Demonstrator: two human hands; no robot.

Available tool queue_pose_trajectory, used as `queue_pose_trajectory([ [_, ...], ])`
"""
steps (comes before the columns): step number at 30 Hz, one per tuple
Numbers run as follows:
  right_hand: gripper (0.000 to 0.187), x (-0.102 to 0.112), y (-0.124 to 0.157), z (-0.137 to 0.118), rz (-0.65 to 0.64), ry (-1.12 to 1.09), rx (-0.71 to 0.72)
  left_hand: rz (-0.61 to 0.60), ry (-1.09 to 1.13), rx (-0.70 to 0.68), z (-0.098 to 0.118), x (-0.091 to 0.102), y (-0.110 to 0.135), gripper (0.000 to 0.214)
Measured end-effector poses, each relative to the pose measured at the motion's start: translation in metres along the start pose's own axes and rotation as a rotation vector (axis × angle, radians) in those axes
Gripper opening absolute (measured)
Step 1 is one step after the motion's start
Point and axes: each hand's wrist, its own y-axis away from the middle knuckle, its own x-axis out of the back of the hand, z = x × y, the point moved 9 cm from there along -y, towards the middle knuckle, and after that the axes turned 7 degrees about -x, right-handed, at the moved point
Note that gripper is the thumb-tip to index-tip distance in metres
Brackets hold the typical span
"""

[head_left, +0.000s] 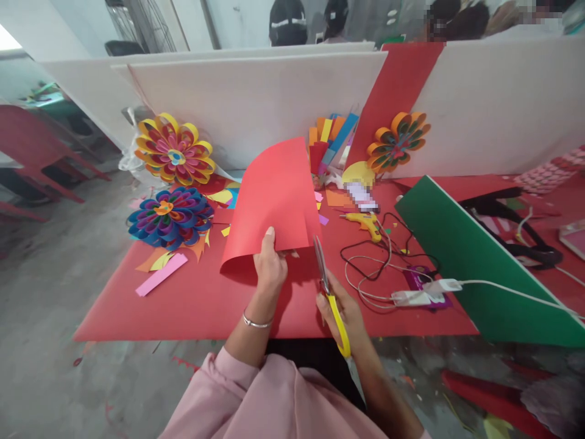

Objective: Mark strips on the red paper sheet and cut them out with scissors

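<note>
My left hand (269, 263) pinches the lower edge of a red paper sheet (269, 195) that curls upward above the red mat (192, 305). My right hand (345, 311) grips yellow-handled scissors (326, 286), whose blades point up at the sheet's lower right edge, where a cut runs into the paper. Both hands are closed on what they hold. A silver bangle sits on my left wrist.
Three paper flowers: yellow (173, 149), blue (170, 216), orange (397, 140). Coloured paper strips (331, 137) lean on white boards (256, 100). A yellow glue gun (363, 221), cables and a power strip (418, 296) lie right. A green board (475, 262) slants nearby. People sit behind.
</note>
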Motion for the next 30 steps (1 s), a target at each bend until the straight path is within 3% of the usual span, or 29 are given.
queue_pose_trajectory([
  [7,0.065,-0.004,0.004,-0.013,-0.143,-0.133,-0.001,-0.141,0.158,0.198,-0.009,-0.007,0.008,0.040],
  [12,0.050,-0.014,-0.005,-0.044,-0.199,-0.203,0.090,-0.086,0.168,0.239,-0.001,0.002,0.012,0.021],
  [17,0.042,-0.023,-0.013,-0.059,-0.235,-0.230,0.180,-0.115,0.185,0.290,0.001,0.003,0.017,0.024],
  [22,0.041,-0.025,-0.016,-0.050,-0.245,-0.253,0.127,-0.169,0.244,0.258,0.005,0.001,0.016,0.030],
  [27,0.062,-0.028,-0.008,-0.026,-0.199,-0.185,-0.010,-0.169,0.259,0.271,0.003,0.004,0.013,0.038],
  [30,0.065,-0.030,-0.003,-0.013,-0.187,-0.130,-0.069,-0.177,0.267,0.268,0.004,0.005,0.011,0.041],
])
